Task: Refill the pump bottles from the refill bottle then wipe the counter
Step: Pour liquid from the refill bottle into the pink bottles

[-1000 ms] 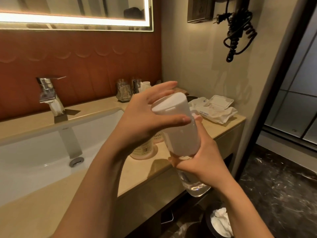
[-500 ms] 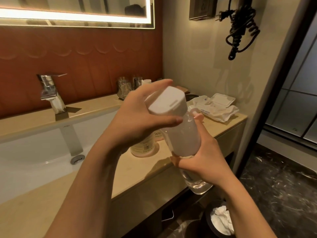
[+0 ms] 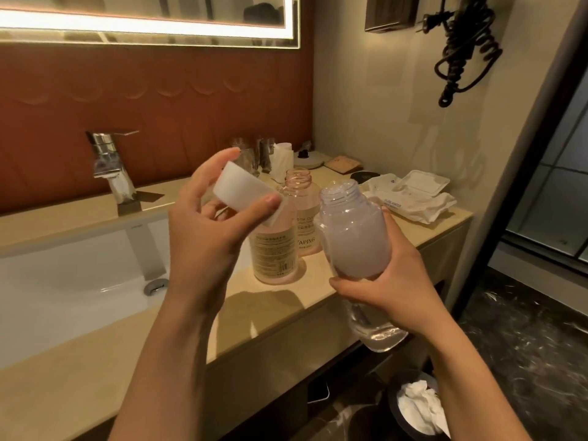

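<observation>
left hand (image 3: 203, 240) pinches the white cap (image 3: 243, 194) aside, clear of the neck; right hand (image 3: 394, 288) wraps the uncapped refill bottle (image 3: 353, 240) upright over the counter (image 3: 286, 300) edge, beside the open-necked pump bottle (image 3: 304, 218) (likely readying to pour).

One wide-angle view from the person's head — facing forward and down, close to the counter (image 3: 79, 377), which crosses the middle; the mirror (image 3: 159, 7) sits at the upper left, the floor (image 3: 525, 338) at the lower right.
</observation>
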`<state>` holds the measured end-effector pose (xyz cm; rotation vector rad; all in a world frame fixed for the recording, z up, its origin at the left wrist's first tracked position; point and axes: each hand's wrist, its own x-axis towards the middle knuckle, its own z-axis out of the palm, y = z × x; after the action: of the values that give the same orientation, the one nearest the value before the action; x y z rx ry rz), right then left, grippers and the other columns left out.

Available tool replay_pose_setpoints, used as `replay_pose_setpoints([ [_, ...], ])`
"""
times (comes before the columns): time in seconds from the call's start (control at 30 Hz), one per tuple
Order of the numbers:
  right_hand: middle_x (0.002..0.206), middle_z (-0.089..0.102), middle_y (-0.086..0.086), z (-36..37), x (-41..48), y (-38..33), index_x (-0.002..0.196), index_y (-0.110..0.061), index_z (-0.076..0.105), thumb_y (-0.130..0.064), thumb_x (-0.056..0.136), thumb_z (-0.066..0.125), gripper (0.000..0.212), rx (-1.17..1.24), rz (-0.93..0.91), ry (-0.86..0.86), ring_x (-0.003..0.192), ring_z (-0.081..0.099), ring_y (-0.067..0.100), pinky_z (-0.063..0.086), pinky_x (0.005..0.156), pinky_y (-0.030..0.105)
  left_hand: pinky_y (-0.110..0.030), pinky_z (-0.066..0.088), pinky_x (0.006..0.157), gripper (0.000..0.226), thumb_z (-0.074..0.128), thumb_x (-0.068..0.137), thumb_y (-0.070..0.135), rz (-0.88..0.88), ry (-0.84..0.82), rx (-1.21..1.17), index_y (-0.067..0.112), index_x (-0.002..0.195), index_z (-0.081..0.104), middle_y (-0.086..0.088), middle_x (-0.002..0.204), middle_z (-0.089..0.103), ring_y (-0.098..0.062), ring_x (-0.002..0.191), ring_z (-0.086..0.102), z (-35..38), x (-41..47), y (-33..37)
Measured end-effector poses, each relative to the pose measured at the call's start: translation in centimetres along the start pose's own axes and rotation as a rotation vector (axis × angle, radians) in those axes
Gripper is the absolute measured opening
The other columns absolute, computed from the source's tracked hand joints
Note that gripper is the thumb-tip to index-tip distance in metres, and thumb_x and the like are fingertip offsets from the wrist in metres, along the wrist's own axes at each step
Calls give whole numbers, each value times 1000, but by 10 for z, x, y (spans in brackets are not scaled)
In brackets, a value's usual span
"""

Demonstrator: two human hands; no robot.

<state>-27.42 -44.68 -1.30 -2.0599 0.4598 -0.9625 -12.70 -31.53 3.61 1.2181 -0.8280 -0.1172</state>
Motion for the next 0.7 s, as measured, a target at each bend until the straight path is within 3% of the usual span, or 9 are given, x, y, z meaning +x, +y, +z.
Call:
replay_pose_setpoints([
  [0.1,105,52,-22,1,2,-1,109,-48,38,-28,50,84,77,-1,-6,2,96,54,-5,55,74,26,-15,53,62,66,76,55,34,-17,65,153,25,116,52,20,98,52,3,80,62,-15,-9,-8],
  [0.2,108,52,-18,4,3,-1,112,-45,38,-29,50,84,78,13,-7,-7,96,54,-5,55,74,25,-18,54,54,68,79,52,36,-75,98,328,24,111,48,17,104,51,-4,87,56,-37,-17,-24],
  [0.3,107,51,-18,8,4,-3,107,-45,40,-29,48,83,75,36,-9,-12,96,53,-6,55,73,23,-36,56,71,61,87,57,27,-179,114,499,28,105,48,6,118,48,-20,100,52,-62,-25,-46],
  [0.37,103,50,-23,11,4,-4,105,-47,39,-30,48,82,73,42,-14,-17,95,52,-8,54,71,19,-47,53,82,61,90,56,25,-243,135,558,33,101,49,4,115,49,-24,103,51,-75,-32,-57],
  [0.57,100,48,-32,20,7,-5,119,-39,38,-27,49,84,84,47,-48,-17,96,52,-9,52,69,16,-39,46,93,76,84,65,13,-261,132,666,32,130,49,-4,130,47,-21,114,46,-86,-46,-71],
  [0.7,106,49,-21,25,7,-9,120,-35,38,-31,47,82,85,59,-67,-19,96,52,-9,51,68,12,-26,35,90,78,82,70,15,-268,135,722,32,137,45,-5,133,41,-16,112,42,-87,-51,-74],
])
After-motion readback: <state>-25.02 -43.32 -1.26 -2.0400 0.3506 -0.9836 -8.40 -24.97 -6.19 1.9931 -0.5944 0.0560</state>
